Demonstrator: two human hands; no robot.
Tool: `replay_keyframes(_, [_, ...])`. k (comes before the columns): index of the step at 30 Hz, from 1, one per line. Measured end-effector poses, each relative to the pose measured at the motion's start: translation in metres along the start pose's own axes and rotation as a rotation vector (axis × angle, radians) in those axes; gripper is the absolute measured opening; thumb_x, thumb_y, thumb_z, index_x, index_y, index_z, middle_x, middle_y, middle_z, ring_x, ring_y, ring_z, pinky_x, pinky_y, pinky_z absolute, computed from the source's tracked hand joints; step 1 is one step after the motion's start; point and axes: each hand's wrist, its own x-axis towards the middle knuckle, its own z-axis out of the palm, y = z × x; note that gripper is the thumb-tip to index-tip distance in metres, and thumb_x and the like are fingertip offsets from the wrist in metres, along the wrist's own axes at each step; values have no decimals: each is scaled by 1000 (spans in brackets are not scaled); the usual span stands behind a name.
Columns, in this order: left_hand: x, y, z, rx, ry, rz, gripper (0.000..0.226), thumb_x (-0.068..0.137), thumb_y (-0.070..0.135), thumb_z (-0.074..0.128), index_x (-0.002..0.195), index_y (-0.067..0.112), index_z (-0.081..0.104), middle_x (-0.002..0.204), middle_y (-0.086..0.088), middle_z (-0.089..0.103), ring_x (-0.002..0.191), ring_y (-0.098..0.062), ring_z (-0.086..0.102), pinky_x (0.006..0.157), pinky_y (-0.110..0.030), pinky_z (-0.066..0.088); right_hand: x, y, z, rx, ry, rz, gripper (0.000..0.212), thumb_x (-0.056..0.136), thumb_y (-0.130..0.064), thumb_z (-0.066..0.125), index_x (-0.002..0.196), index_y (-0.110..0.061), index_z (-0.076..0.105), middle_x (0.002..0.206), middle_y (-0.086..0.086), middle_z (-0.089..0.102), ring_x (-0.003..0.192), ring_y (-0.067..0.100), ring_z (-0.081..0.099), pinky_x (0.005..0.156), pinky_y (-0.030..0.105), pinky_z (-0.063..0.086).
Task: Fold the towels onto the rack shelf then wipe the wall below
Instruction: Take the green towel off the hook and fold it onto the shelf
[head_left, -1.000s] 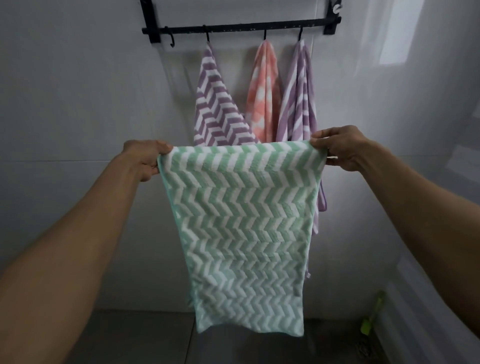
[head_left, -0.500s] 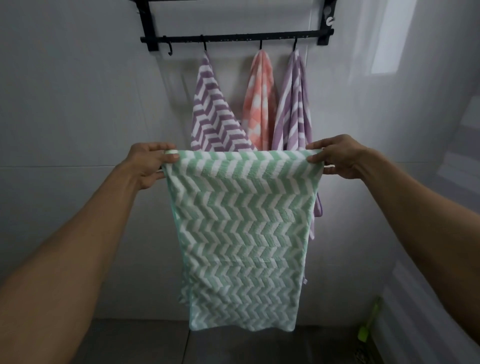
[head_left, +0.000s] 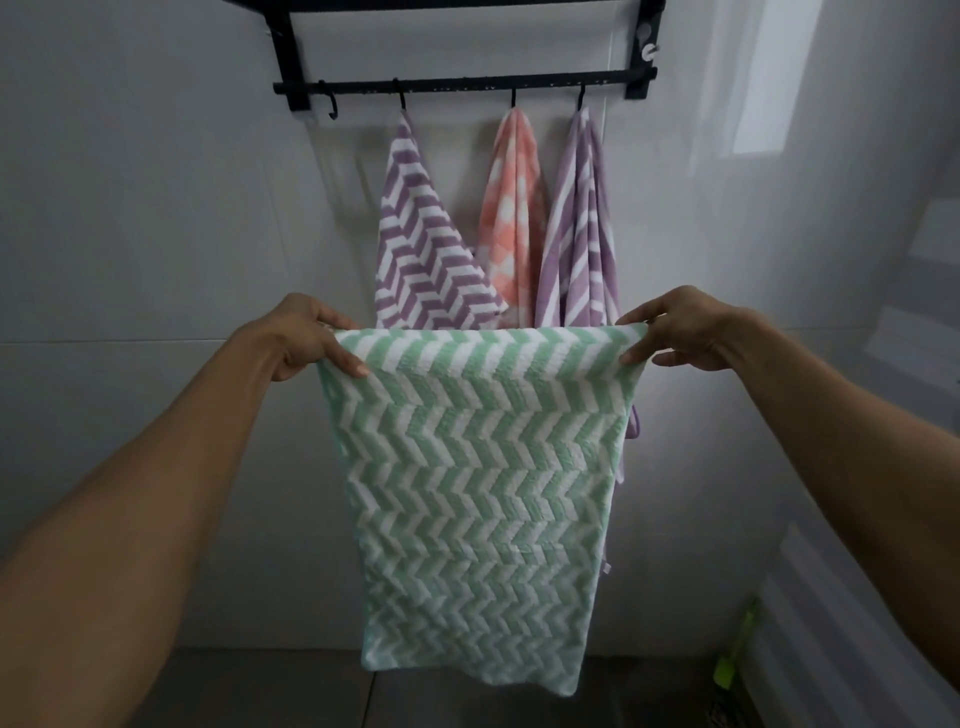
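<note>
**Green towel held spread before the rack**

Pale grey wall tiles (head_left: 130, 234) fill the background, with a black metal wall rack (head_left: 462, 88) mounted high and a row of hooks along its lower bar. Three towels hang from the hooks: a purple-and-white chevron towel (head_left: 421, 244), a peach-and-white checked towel (head_left: 511, 208) and a lilac-and-white striped towel (head_left: 582, 234). No writing can be read on any of them.

Below and in front of the rack, a mint-green-and-white chevron towel (head_left: 478, 478) hangs flat at full width. The left hand (head_left: 304, 335) pinches its upper left corner, thumb on the front, the grip clenched on the cloth. The right hand (head_left: 680, 327) pinches the upper right corner likewise. A bright green plastic brush handle (head_left: 730, 660) leans low in the right corner.
</note>
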Motion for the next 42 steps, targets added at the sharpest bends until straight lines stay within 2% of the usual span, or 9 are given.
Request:
replay_keyframes(8, [4,-6,14,383,152,46,56,55,-2,94,107,-1,74,99,-13,69,92,-28,62,89,-38,52,6,8,6,-119,38,-26,47,69,6,87,114,-3,75,98,10,70,87,21,60,64,27,53])
replay_keyframes(15, [8,-9,7,532,215,113,37,69,15,91,102,2,78,99,-18,74,98,-34,67,86,-40,55,10,15,10,-118,40,-40,33,81,-14,84,112,-8,75,107,8,70,96,18,59,71,31,53])
replay_keyframes(20, [5,1,-13,56,201,146,33,75,10,85,105,3,74,104,-17,72,85,-23,67,78,-34,57,7,1,1,166,22,-111,16,89,-11,76,103,-9,70,110,12,74,98,25,69,79,37,54])
replay_keyframes(22, [-2,5,-10,-280,114,141,42,72,15,84,111,7,71,109,-10,74,91,-22,72,78,-37,60,5,-6,-6,414,-29,-150,33,83,-16,81,113,-12,69,116,9,74,106,25,69,85,42,55])
replay_keyframes(26, [-17,-31,26,-411,24,-7,62,61,37,84,110,2,70,110,-14,74,98,-29,71,89,-44,55,-2,33,21,250,-153,7,86,43,-36,100,117,-6,69,114,9,76,105,28,72,89,46,57])
replay_keyframes(32, [-3,-22,27,-558,215,-70,31,86,31,77,96,4,68,94,-9,72,65,-19,72,54,-30,58,4,27,22,495,42,-3,58,73,-45,83,111,-2,70,111,12,75,98,29,72,83,43,59])
replay_keyframes(36, [7,-9,16,-572,282,-128,51,85,35,78,117,-1,63,100,-13,70,81,-26,69,72,-37,57,-16,36,31,419,-253,47,76,57,-49,91,117,-7,70,118,12,73,102,27,71,81,39,58])
replay_keyframes(39, [4,-11,14,-607,286,-118,52,87,32,77,120,-4,62,118,-17,69,79,-24,69,73,-35,57,-17,53,41,433,-253,2,64,52,-37,94,102,-1,76,112,17,75,84,21,75,66,30,60])
replay_keyframes(42, [-4,-3,3,-758,-5,62,56,80,41,78,121,4,67,125,-12,69,98,-25,73,75,-35,61,-14,44,33,676,-242,-42,55,72,-41,80,111,-3,74,111,16,76,95,27,75,79,39,61])
